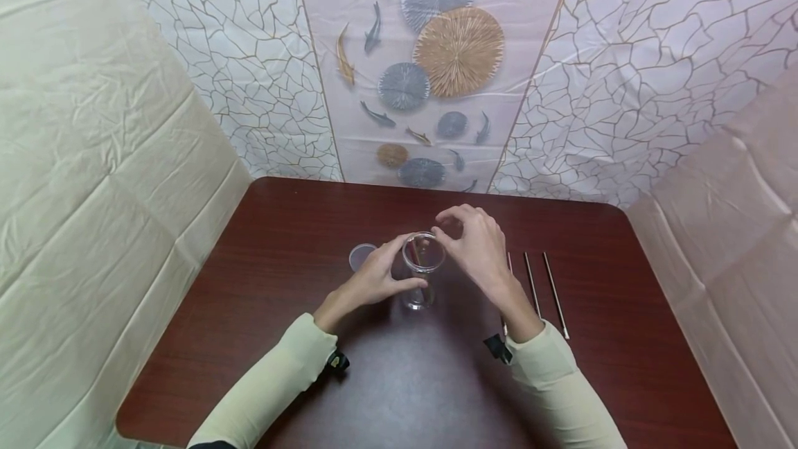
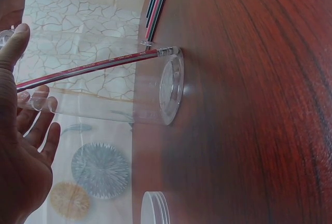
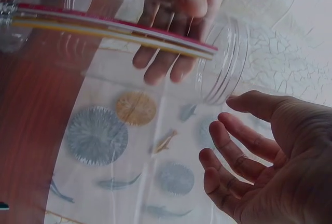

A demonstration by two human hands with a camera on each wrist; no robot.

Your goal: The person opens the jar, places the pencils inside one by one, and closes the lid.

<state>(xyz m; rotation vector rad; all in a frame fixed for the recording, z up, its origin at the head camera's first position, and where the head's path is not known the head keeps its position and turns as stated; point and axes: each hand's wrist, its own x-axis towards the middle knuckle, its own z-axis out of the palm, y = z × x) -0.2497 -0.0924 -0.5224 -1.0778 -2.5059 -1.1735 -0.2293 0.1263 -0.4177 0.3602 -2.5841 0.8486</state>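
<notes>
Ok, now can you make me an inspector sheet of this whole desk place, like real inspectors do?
Surface: dark red-brown wood-grain table, rounded far corners.
Job's things: clear plastic jar, lid off, at least one striped pencil inside; round screw lid on the table to the left; three more pencils lying on the right.
Clutter: nothing seen.
Left hand: holds the jar around its side.
Right hand: by the jar's mouth, holding nothing; can't tell if the thumb touches the rim.
Cables: nothing seen.
Surroundings: cream fabric sides; crackle-patterned backdrop with fish and round designs.
</notes>
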